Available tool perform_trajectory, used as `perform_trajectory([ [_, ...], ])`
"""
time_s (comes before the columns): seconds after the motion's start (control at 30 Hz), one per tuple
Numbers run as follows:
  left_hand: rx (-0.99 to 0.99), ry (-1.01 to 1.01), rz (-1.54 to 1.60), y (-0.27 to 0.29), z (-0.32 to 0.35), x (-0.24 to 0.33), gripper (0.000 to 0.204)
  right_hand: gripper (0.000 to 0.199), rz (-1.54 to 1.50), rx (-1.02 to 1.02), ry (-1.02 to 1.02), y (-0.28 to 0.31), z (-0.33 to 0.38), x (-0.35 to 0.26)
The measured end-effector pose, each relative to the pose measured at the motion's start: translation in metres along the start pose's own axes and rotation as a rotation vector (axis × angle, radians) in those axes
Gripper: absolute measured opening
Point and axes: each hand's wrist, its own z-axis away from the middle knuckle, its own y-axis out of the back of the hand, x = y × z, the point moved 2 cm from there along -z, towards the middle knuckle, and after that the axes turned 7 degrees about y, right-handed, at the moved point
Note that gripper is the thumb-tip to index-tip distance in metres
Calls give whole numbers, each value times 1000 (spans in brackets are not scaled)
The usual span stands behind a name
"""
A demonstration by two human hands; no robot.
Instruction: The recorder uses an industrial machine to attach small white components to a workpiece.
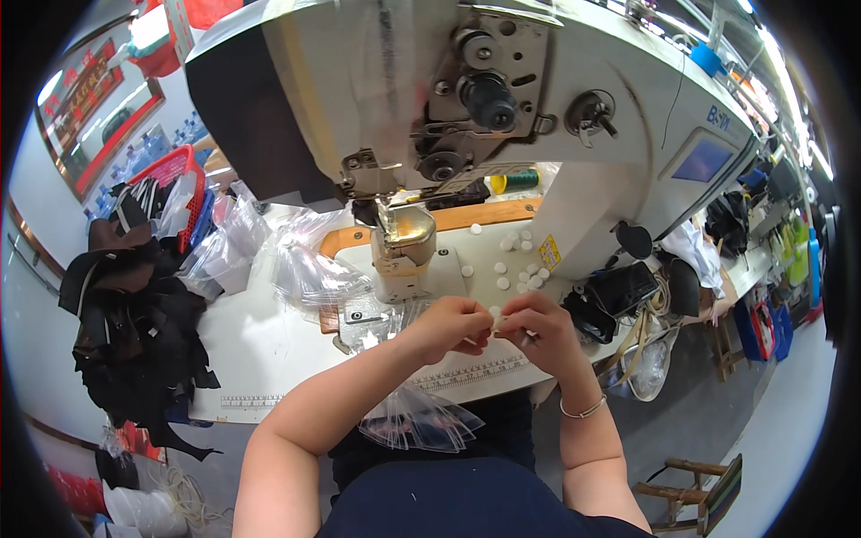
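In front of the sewing machine [466, 117], the left hand [448, 325] and right hand [543, 330] are pinching a small pale strip [499, 325] lying crosswise between them, above clear bags [417, 421] hanging off the worktop [260, 350].

A white industrial sewing machine [502, 99] stands on a white worktable [260, 350]. Small white discs [520, 269] lie scattered on the machine bed. Clear plastic bags [309, 269] are heaped at the left. Beyond them sit a red basket [175, 170] and a pile of black fabric pieces [134, 332]. A printed ruler [471, 372] lines the table's front edge.
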Motion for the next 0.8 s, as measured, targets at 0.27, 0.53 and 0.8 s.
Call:
perform_trajectory([
  [0.27,673,-770,-1100,4,-80,0,8,8,26,496,-572,22,33,33],
  [0.53,819,-767,-1039,56,66,-1,7,9,-169,255,-669,-23,45,42],
  [0.8,930,-573,-1110,81,87,-43,22,9,-162,-48,-373,-76,-20,20],
])
